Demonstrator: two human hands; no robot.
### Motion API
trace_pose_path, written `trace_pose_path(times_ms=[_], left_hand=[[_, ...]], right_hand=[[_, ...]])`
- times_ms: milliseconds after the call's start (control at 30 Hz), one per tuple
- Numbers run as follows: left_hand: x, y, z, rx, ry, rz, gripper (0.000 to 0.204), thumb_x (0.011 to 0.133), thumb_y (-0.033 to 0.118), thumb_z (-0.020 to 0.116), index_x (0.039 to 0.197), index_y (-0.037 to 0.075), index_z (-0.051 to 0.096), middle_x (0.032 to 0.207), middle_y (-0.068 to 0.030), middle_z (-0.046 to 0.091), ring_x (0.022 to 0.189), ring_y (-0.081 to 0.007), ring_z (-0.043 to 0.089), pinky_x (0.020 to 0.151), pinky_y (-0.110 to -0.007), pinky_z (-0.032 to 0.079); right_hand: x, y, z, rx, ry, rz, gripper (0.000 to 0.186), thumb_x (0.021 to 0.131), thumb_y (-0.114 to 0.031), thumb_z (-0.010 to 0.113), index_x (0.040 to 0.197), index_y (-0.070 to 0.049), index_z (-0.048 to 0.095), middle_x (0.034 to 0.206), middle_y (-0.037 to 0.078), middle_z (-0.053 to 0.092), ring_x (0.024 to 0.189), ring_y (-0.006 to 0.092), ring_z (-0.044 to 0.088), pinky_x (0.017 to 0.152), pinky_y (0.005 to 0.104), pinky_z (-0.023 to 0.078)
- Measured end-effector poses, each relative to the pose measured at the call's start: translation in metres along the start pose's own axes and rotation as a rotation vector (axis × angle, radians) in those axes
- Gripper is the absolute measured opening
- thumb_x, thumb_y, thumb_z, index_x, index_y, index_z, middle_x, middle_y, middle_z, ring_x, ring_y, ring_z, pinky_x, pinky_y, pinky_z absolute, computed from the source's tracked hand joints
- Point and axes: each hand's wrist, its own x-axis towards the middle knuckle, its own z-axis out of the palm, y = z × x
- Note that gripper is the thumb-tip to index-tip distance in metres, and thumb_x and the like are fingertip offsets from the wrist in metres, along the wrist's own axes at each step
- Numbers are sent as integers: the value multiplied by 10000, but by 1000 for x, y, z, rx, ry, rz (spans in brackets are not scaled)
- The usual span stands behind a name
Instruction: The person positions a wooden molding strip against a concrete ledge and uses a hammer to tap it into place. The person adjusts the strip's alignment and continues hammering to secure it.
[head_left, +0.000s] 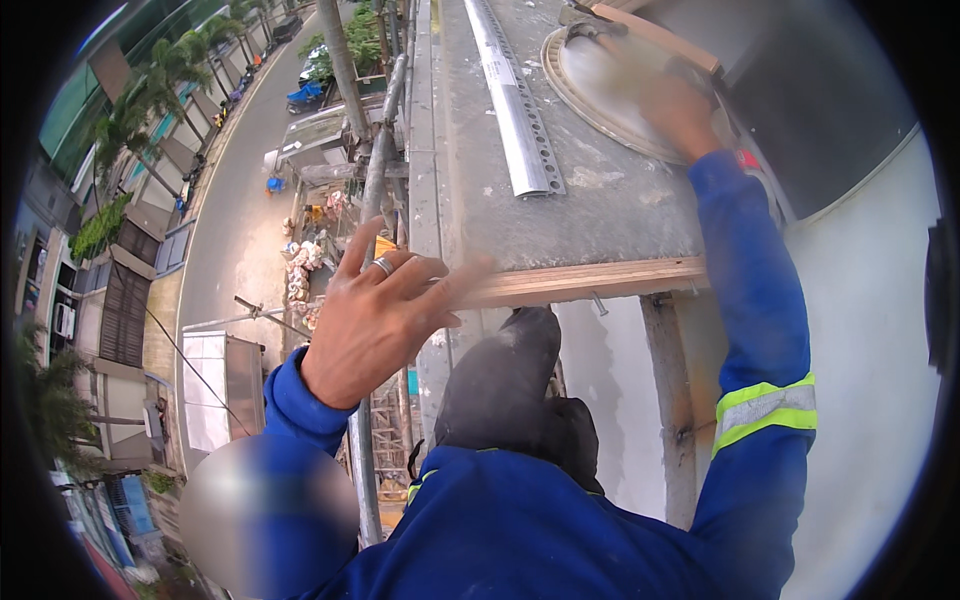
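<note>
My left hand (378, 318), with a ring on one finger, is open with its fingers spread. It hovers by the corner of a plywood edge (590, 283), near an upright scaffold pipe (376, 180); one fingertip is smeared by motion, so contact with the wood is unclear. Farther off, my right hand (682, 112) reaches over a round, shallow, pale-rimmed pan (580, 112). Motion blurs its fingers, and whatever they may hold cannot be made out. Between the hands, a silver metal trim strip (512, 110) with a perforated edge lies on the grey, dusty slab (620, 215).
A bolt (600, 304) pokes out below the plywood. On the right rises a pale wall (860, 300) with a dark panel (825, 110). Left of the slab's edge there is a drop to a street (235, 200) with scaffolding, sacks (305, 265) and a box-like white structure (215, 385).
</note>
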Motion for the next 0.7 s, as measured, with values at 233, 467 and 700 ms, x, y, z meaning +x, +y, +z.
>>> trace_pose_path(times_ms=[233,467,700], left_hand=[[-7,1,8,54,6,36,755,755,215,835,1465,243,579,995,-13,696,802,-188,700,781,-366,590],[-6,-7,13,31,69,137,692,793,107,710,1465,156,554,882,-15,607,593,-168,626,534,-330,542],[-8,-1,12,77,23,79,779,771,152,815,1495,252,545,1023,-18,681,740,-190,686,657,-335,586]], right_hand=[[-22,4,-15,-16,189,-130,412,968,-372,645,1160,-11,692,1091,206,718,1018,415,701,876,517,539],[-123,-18,-65,252,296,-294,337,927,-345,720,1070,-40,722,1018,155,694,957,370,696,810,457,547],[-204,-37,-69,541,116,-423,284,844,-148,780,1095,-40,705,1025,142,666,956,338,644,827,409,511]])
